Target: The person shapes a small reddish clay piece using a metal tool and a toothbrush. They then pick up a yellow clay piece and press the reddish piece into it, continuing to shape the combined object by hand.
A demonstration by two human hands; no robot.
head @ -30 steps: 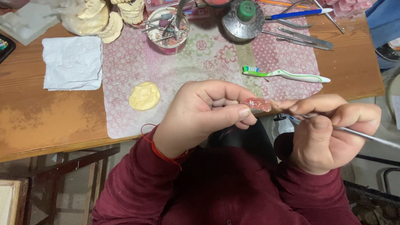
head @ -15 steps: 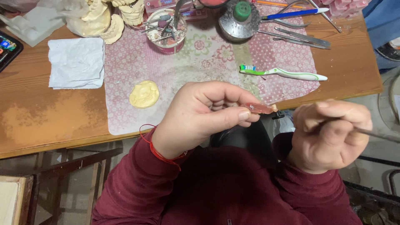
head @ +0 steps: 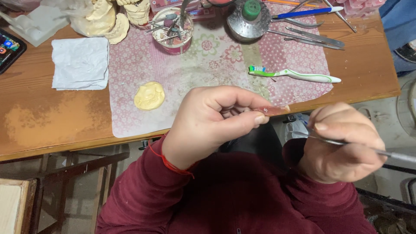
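Note:
My left hand [head: 212, 123] pinches a small pinkish piece [head: 272, 111] between thumb and fingers, just off the table's front edge. My right hand [head: 342, 145] is closed around a thin metal tool [head: 390, 153] whose handle sticks out to the right; its tip points left, a little short of the pink piece. A red string circles my left wrist. Both arms wear dark red sleeves.
A wooden table [head: 52, 125] carries a pink floral mat [head: 208, 65], a yellow wax lump [head: 149, 95], a green-and-white toothbrush [head: 294, 75], a white tissue [head: 80, 63], a tin of tools [head: 173, 30], a round metal lid [head: 249, 19], metal instruments [head: 312, 38] and plaster casts [head: 104, 21].
My right hand has drawn slightly down and away from the pink piece, opening a gap between tool tip and piece. The view has shifted a little.

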